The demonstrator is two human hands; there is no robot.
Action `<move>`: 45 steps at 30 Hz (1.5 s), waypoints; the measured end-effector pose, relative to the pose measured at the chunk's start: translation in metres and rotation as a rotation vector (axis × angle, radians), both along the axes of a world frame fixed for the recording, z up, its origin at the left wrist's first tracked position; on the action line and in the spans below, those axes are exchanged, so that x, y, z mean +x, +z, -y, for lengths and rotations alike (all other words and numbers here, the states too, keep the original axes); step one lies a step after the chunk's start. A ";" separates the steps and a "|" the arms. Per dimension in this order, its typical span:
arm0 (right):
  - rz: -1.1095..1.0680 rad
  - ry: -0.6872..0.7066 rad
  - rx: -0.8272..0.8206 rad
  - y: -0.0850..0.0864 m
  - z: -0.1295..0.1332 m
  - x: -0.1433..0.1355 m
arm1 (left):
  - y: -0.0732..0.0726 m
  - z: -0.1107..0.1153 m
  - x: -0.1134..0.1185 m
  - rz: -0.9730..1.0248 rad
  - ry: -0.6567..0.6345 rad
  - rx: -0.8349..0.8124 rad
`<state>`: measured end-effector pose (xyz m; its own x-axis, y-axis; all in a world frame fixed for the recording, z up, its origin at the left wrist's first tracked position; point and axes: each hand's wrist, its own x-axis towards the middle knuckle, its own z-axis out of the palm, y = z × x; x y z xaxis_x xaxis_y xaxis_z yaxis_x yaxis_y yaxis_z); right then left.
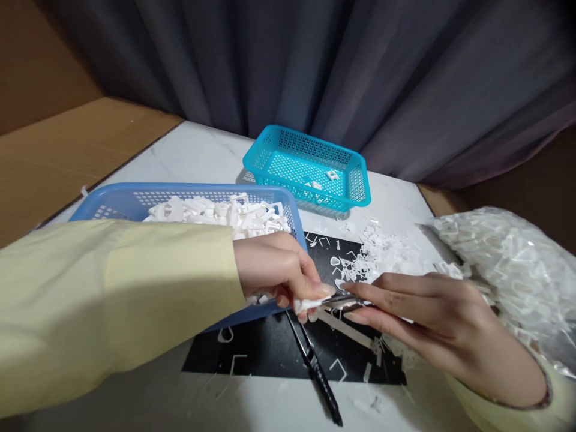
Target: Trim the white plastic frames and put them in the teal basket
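Observation:
My left hand point(288, 267) is closed, pinching a small white plastic part point(310, 304) between thumb and fingers above the front right corner of the blue basket point(297, 225). From the right, my right hand point(432, 318) is closed around a slim metal tool point(346, 300), and the tool's pointed end meets the white part. Fingers cover much of the tool, so its kind cannot be told. Many similar white parts point(220, 216) fill the blue basket, partly hidden by my left sleeve. Below my hands, a black-handled tool with two thin metal prongs point(315, 366) lies across the black mat point(252, 354).
A turquoise basket point(306, 201) with a few white parts stands at the back. White scraps point(382, 255) are heaped right of centre, with more strewn over the mat. A clear plastic bag of white pieces point(517, 258) sits at the right. A dark curtain point(288, 66) hangs behind.

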<state>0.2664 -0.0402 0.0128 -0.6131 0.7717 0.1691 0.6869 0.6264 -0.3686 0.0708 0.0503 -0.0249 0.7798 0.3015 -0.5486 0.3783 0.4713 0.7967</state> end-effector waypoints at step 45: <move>-0.009 -0.008 -0.004 -0.005 -0.001 -0.002 | -0.001 0.001 0.001 -0.058 -0.024 0.054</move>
